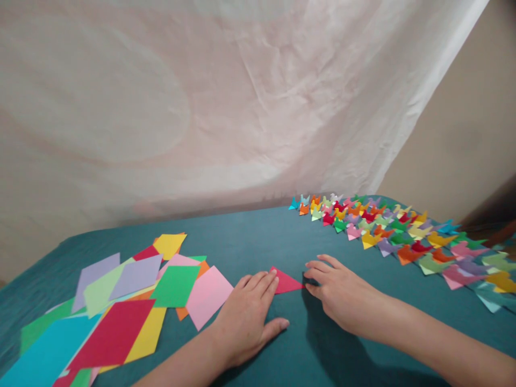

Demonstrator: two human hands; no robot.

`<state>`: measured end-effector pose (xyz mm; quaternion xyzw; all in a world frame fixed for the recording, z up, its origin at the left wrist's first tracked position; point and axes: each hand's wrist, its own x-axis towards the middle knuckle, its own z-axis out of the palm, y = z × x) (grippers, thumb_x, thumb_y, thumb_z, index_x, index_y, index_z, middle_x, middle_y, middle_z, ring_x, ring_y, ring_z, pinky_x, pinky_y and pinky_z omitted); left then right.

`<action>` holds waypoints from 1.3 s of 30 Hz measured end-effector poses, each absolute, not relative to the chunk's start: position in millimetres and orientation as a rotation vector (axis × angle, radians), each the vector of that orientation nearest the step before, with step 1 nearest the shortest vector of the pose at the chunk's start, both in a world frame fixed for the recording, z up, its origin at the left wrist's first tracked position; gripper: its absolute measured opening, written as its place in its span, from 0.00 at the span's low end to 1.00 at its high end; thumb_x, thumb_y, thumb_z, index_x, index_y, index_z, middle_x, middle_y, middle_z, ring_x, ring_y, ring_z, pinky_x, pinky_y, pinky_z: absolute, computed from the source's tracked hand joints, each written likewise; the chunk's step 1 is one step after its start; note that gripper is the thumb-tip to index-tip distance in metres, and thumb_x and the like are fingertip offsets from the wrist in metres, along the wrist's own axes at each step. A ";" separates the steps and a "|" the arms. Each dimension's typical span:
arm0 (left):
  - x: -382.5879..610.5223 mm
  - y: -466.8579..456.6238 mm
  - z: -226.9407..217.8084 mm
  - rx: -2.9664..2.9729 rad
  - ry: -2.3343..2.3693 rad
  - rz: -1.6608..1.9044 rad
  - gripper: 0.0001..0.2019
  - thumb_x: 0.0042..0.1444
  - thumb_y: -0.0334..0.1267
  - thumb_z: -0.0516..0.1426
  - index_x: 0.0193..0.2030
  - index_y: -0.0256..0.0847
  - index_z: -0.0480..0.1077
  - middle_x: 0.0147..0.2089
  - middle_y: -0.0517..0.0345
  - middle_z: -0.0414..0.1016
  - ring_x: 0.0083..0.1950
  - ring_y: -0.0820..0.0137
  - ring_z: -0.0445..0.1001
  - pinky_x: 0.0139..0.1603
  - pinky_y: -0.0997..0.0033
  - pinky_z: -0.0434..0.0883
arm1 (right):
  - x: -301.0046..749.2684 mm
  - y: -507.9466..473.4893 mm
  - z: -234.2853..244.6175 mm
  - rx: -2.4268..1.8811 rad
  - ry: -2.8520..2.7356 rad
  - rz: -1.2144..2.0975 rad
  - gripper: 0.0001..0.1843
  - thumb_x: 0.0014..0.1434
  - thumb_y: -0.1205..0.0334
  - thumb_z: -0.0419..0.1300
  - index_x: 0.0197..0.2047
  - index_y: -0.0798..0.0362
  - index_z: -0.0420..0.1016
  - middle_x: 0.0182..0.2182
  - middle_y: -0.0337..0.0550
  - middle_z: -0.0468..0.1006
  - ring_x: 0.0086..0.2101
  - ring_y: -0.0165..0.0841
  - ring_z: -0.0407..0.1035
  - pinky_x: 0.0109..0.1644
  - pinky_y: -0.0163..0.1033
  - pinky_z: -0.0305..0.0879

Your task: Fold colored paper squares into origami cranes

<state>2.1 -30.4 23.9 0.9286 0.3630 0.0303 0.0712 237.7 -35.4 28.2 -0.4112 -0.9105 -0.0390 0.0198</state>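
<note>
A small red paper folded into a triangle [287, 281] lies on the teal tablecloth [250, 236] between my hands. My left hand [248, 317] lies flat with fingers stretched out, its fingertips resting on the triangle's left edge. My right hand [338, 293] is just right of the triangle, fingers extended and slightly curled, fingertips touching its right tip. Neither hand grips anything.
A loose spread of coloured paper squares [121, 306] covers the table's left side. Several rows of small folded paper figures [403, 236] in many colours run along the right side toward the far edge. A pale cloth backdrop [201, 107] hangs behind the table.
</note>
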 end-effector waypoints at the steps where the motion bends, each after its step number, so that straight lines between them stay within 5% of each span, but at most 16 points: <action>1: 2.0 -30.3 24.0 2.790 1.089 0.090 0.31 0.60 0.57 0.45 0.64 0.40 0.53 0.67 0.48 0.52 0.65 0.56 0.54 0.61 0.54 0.55 | 239.4 -33.3 29.5 -1.278 -2.828 -0.092 0.12 0.52 0.70 0.57 0.37 0.54 0.79 0.43 0.50 0.76 0.49 0.43 0.65 0.58 0.53 0.49; 11: 2.1 -30.8 24.3 2.790 1.081 0.110 0.32 0.60 0.56 0.46 0.66 0.40 0.50 0.67 0.47 0.53 0.65 0.57 0.54 0.61 0.55 0.55 | 224.6 -28.6 19.5 -1.101 -2.728 0.062 0.23 0.56 0.73 0.53 0.55 0.52 0.68 0.52 0.46 0.71 0.56 0.39 0.56 0.57 0.47 0.53; 39: 3.6 -36.4 25.8 2.924 1.085 0.239 0.20 0.60 0.49 0.50 0.53 0.39 0.67 0.55 0.48 0.68 0.60 0.55 0.60 0.58 0.53 0.59 | 211.6 -32.0 14.4 -1.042 -2.774 -0.179 0.15 0.61 0.67 0.53 0.50 0.58 0.72 0.48 0.50 0.75 0.50 0.41 0.64 0.55 0.49 0.55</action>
